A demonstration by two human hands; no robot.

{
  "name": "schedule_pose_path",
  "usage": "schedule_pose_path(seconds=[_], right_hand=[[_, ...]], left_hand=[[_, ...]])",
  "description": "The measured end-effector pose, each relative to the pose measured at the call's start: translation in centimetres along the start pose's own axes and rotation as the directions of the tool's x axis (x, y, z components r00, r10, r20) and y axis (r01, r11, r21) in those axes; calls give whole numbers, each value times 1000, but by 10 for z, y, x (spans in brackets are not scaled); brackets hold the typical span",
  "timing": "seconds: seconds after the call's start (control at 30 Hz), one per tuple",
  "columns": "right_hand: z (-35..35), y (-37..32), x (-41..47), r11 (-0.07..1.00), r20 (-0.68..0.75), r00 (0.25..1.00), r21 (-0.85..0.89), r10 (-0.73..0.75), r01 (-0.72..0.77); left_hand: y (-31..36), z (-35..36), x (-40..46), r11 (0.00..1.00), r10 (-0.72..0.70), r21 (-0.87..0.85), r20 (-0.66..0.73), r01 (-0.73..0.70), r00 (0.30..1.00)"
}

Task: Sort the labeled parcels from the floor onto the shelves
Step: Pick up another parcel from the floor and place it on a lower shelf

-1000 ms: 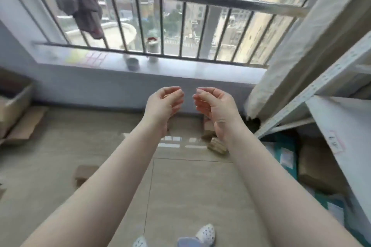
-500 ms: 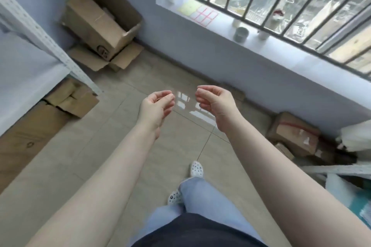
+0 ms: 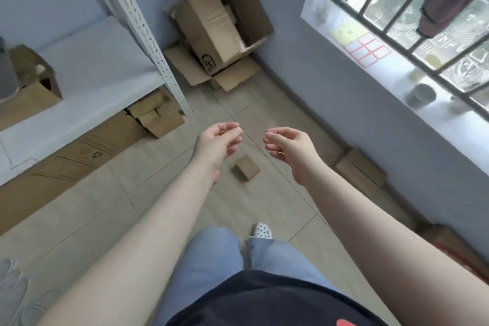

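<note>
Head view: left hand and right hand hover empty, fingers loosely curled, above a small parcel on the floor. This looks like the reach before a pickup. Next comes bending down to grasp it, then carrying it to the shelf by the floor's left edge.

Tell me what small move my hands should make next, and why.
Probably lower both hands toward the small cardboard parcel on the floor tiles just ahead. The left hand and right hand are both empty, fingers loosely curled, hovering above it on either side, and it looks like the nearest loose parcel to the white shelf.
</note>
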State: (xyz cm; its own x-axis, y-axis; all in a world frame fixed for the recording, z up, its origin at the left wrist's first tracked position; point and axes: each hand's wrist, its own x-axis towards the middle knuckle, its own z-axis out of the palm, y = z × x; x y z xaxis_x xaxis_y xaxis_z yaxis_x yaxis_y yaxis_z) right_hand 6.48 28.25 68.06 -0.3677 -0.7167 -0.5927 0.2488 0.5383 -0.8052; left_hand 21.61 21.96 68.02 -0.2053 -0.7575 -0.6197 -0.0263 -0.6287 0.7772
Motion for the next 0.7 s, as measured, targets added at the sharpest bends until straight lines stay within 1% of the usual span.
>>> schedule_pose_path(seconds=[0.17,0.3,0.4,0.53,0.7], right_hand=[[35,-21,42,1000,25,999,-14,26,-26],[68,-29,75,999,-15,999,-4,38,-38],[102,-33,97,997,-79,995,44,65,-62],[149,-36,117,982,-203,970,159,131,-99],[186,-37,130,953,-339,916,278,216,-122]], left_hand=[[30,-23,48,1000,-21,-9,-8,21,1000],[57,-38,94,997,-36,73,56,31,998],[80,-56,131,985,-67,170,147,41,987],[112,-88,174,944,-142,326,251,54,957],[138,-111,217,881,-223,472,349,35,910]])
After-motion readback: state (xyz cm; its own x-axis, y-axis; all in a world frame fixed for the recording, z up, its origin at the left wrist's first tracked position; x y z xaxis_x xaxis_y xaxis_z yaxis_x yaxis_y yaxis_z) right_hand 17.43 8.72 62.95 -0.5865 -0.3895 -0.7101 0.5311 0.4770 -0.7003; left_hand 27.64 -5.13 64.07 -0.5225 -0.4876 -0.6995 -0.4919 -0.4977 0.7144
